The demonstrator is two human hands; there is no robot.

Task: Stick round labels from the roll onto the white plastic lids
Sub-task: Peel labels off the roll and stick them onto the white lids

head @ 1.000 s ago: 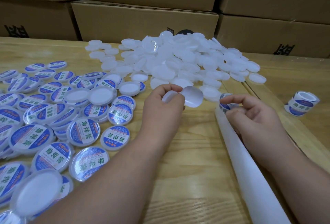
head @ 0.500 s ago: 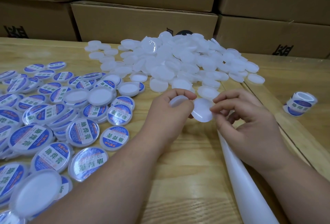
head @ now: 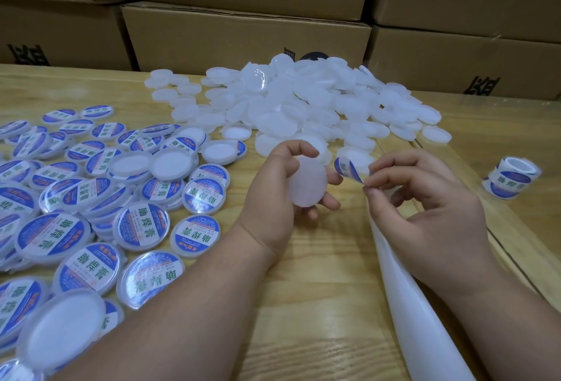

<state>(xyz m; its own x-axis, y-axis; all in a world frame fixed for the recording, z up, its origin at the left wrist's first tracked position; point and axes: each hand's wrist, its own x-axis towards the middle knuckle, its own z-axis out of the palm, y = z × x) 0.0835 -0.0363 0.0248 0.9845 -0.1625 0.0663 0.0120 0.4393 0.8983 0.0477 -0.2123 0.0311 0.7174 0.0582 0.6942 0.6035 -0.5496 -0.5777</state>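
One blank lid (head: pixel 307 183) is gripped in the curled left hand (head: pixel 282 198); a peeled label (head: pixel 349 169) is pinched by the right hand (head: pixel 425 198), and centring over the lid is required next.

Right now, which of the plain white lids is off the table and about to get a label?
The bare white lid gripped in the left hand, tilted toward the label pinched by the right hand. The other unlabelled lids lie heaped on the table.

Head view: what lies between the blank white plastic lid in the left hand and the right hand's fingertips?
Only the round blue-and-white label, pinched by the right hand, curling toward the lid.
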